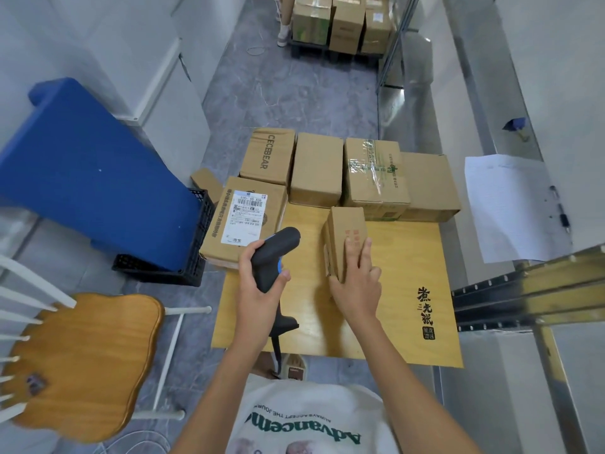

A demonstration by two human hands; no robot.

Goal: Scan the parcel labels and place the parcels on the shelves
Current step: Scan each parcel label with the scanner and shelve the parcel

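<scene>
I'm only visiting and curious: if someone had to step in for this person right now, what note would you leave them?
Left hand grips the black scanner, its head toward the labelled parcel at the table's left edge.
Right hand holds the small parcel, which stands on the table; no shipping label shows on its visible faces.
Four more parcels sit in a row at the far edge, among them the CECBEAR box and the taped box.
Done: cannot tell what has been scanned.
Left: scan each label and shelve every parcel; all six are on the table.
</scene>
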